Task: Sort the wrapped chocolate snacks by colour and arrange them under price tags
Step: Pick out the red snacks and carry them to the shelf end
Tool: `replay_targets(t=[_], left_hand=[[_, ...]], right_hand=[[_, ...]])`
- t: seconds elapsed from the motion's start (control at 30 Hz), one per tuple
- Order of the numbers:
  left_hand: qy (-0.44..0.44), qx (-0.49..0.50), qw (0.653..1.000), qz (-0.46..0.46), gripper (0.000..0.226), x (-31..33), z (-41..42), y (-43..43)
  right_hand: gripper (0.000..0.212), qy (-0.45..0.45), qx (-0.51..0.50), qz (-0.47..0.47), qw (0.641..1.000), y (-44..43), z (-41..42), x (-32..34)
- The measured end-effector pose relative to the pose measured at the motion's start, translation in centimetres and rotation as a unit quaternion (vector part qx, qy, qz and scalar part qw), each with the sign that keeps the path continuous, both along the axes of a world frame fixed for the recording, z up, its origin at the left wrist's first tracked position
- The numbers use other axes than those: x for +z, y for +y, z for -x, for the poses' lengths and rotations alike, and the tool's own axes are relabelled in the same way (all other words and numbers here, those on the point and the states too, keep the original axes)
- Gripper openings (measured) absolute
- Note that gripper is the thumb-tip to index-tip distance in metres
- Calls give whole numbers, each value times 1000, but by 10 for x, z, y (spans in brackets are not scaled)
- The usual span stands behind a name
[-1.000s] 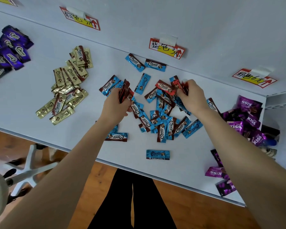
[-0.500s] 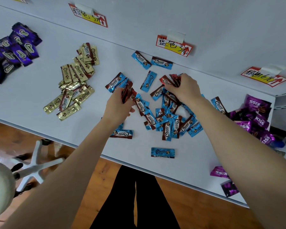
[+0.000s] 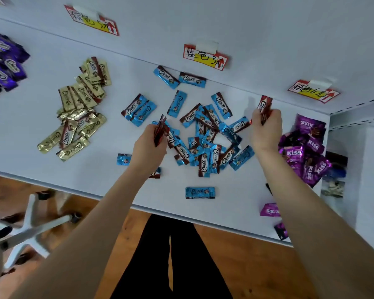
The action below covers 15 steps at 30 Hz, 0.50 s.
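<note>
A heap of blue Choco snacks (image 3: 205,134) lies mid-shelf under the blue price tag (image 3: 205,57). My left hand (image 3: 148,147) grips a small bunch of red snacks (image 3: 160,130) at the heap's left edge. To the right of the heap, my right hand (image 3: 266,130) is raised and holds more red snacks (image 3: 264,108) upright. Gold snacks (image 3: 80,106) are piled under the left price tag (image 3: 92,20). Dark purple snacks (image 3: 2,61) sit at the far left, and pink-purple Kiss snacks (image 3: 307,147) lie under the right price tag (image 3: 313,91).
One blue snack (image 3: 200,192) lies alone near the white shelf's front edge (image 3: 73,186). Two Kiss snacks (image 3: 270,210) lie by the front right corner. A white chair base (image 3: 32,223) stands on the wooden floor below. A white side wall (image 3: 367,169) bounds the shelf on the right.
My right hand has lifted off the blue heap and moved right with red snacks in its grip. My left hand has stayed by the heap's left edge with its red bunch.
</note>
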<state>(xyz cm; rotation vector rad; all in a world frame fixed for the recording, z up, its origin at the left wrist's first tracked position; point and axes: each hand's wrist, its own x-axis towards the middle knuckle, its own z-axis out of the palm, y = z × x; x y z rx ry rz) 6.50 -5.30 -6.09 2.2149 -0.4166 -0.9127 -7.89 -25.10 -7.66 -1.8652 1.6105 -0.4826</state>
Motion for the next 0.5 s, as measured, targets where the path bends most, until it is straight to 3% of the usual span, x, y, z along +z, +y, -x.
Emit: replay_targets(t=[0.17, 0.37, 0.5], left_hand=[[-1, -14, 1000, 7, 21, 0, 8, -5], [-8, -15, 1000, 2, 19, 2, 6, 0], [-28, 0, 1000, -12, 8, 5, -2, 10]], right_hand=[[32, 3, -49, -71, 996, 2, 15, -12], [23, -61, 65, -124, 988, 33, -15, -4], [20, -96, -57, -58, 992, 47, 6, 1]])
